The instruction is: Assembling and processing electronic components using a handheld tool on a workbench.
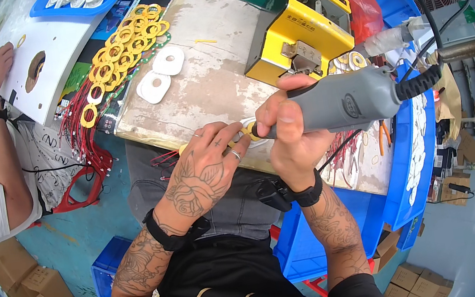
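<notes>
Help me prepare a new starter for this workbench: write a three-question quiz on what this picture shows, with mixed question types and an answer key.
1. Which hand grips the grey corded power tool?

2. True or false: the two white rounded pieces lie to the right of the pile of yellow rings in the picture.

3. What is the main colour of the machine standing on the bench?
A) Red
B) Yellow
C) White

Key:
1. The right hand.
2. True.
3. B.
</notes>
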Motion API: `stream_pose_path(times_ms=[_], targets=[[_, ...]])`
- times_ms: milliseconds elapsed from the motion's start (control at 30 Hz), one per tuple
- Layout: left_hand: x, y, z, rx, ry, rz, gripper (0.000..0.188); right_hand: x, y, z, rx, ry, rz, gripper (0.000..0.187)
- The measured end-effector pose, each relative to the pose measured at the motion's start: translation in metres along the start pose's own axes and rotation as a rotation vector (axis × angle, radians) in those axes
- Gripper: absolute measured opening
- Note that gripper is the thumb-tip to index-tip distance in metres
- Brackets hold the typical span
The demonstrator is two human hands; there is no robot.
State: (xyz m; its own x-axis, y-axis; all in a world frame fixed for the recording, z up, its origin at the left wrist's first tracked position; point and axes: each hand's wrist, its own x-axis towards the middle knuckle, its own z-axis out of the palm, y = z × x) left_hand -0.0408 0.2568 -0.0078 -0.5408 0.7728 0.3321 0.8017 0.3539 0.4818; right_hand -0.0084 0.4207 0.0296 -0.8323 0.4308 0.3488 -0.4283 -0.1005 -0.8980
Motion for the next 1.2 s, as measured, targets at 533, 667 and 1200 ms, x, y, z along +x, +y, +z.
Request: stream_pose_path(times_ms=[533,667,1200], targets=[[0.001,0.001,0.002,0.003,0.033,0.012,0.04,-0.003,-0.002,-0.007,-0.213,-0.062,0.008,0.043],[-0.003,0.004,-0.006,-0.044,0.163,-0.008,0.034,-0.005,-0.014,-0.019,-0.349,0.075,-0.329,0.068],[-0.022,0.027,-0.038,-0.163,0.353,0.011,0.05,-0.091,-0.035,-0.038,-0.966,-0.086,-0.368,0.03]])
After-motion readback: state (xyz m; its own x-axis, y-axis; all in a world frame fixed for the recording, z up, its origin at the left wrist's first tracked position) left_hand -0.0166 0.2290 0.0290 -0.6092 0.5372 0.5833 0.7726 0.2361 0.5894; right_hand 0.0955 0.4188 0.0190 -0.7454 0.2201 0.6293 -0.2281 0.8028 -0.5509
